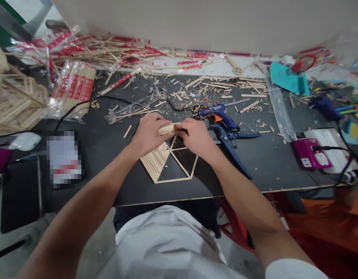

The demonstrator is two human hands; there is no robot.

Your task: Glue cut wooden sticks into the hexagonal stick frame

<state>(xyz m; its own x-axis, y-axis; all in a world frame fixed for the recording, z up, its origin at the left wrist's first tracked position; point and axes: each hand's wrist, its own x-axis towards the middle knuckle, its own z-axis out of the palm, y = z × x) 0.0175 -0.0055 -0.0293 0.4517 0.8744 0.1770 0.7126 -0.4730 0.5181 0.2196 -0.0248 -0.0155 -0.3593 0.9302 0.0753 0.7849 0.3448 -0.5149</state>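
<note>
A hexagonal frame of thin wooden sticks [174, 180] lies on the dark table. Its left section is filled with closely laid sticks [154, 164], while the front and right sections show open gaps. At the far side, my left hand [148, 131] has thumb and fingers closed about a row of short wooden sticks [166, 129]. My right hand [193, 133] pinches at the right end of that same row; its fingertips are partly hidden. Just right of my right hand are a blue glue gun [222, 115] and a dark blue cutter [232, 149].
Stick offcuts [199, 91] litter the back, near a clear ruler [135, 106]. Packed chopsticks [72, 87] lie left, above a phone [65, 159]. A magenta power strip [312, 154] sits right, with a black cable. A person in orange [326, 217] is at lower right.
</note>
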